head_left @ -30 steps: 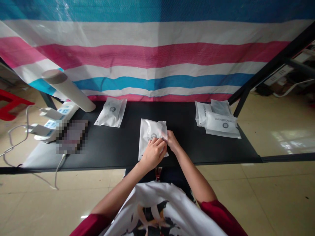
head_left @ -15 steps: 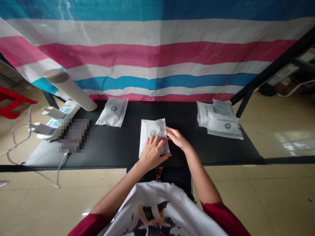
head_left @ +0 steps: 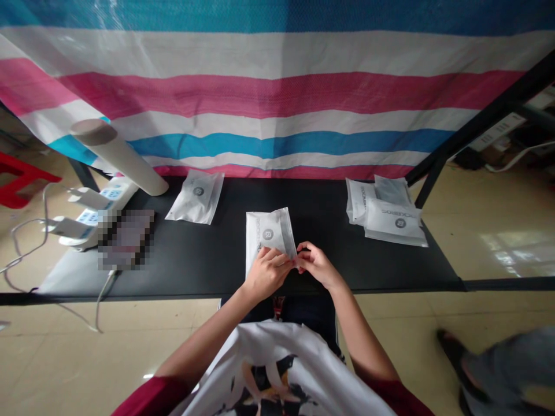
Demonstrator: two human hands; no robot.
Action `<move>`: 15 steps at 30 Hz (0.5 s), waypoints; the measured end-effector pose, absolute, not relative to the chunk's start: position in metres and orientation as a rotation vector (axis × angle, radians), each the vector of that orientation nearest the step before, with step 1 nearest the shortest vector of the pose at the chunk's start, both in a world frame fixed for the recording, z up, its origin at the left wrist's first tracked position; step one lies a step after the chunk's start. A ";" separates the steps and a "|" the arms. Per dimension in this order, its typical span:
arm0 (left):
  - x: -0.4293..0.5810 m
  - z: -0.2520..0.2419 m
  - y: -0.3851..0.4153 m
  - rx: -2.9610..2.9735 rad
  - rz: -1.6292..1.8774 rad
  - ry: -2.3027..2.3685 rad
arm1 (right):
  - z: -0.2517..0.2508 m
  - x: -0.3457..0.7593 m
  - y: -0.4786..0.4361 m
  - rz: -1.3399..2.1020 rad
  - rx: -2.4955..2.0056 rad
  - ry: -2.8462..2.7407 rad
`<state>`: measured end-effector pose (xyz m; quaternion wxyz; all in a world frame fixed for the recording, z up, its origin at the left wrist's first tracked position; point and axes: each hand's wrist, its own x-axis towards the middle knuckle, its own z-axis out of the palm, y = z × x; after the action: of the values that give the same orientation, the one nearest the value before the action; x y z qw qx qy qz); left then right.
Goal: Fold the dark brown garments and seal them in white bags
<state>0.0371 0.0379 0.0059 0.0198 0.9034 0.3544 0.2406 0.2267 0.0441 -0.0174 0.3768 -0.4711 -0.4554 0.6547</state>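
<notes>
A frosted white plastic bag [head_left: 269, 225] with a dark round logo lies on the black table in front of me. My left hand [head_left: 267, 273] lies over its near part, fingers bent and gathered at the right edge. At the lower right corner, my right hand [head_left: 317, 267] pinches the bag's edge between thumb and fingers, close to the left fingertips. The bag's near end is hidden beneath my left hand.
A similar bag [head_left: 196, 197] lies back left; several more bags [head_left: 394, 221] overlap at right. On the left are a white power strip [head_left: 93, 216], a pixelated phone-like object [head_left: 128, 238] and a leaning white cylinder [head_left: 125, 159]. A person's leg [head_left: 511, 370] shows lower right.
My right hand has moved nearer along the bag's right edge and now pinches its corner. My left fingers have shifted down toward that corner. A person's leg has appeared at lower right.
</notes>
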 end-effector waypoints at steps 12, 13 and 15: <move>0.039 0.004 0.033 2.784 0.918 1.043 | -0.005 0.228 0.039 1.646 -1.221 -1.234; 0.040 0.004 0.031 2.801 0.920 1.007 | -0.007 0.227 0.041 1.616 -1.238 -1.243; 0.043 0.003 0.025 2.823 0.921 0.948 | -0.014 0.225 0.047 1.567 -1.274 -1.266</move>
<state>0.0428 0.0248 0.0028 0.0124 0.9056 0.3042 0.2953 0.2253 0.0474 -0.0136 0.3702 -0.4967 -0.4933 0.6106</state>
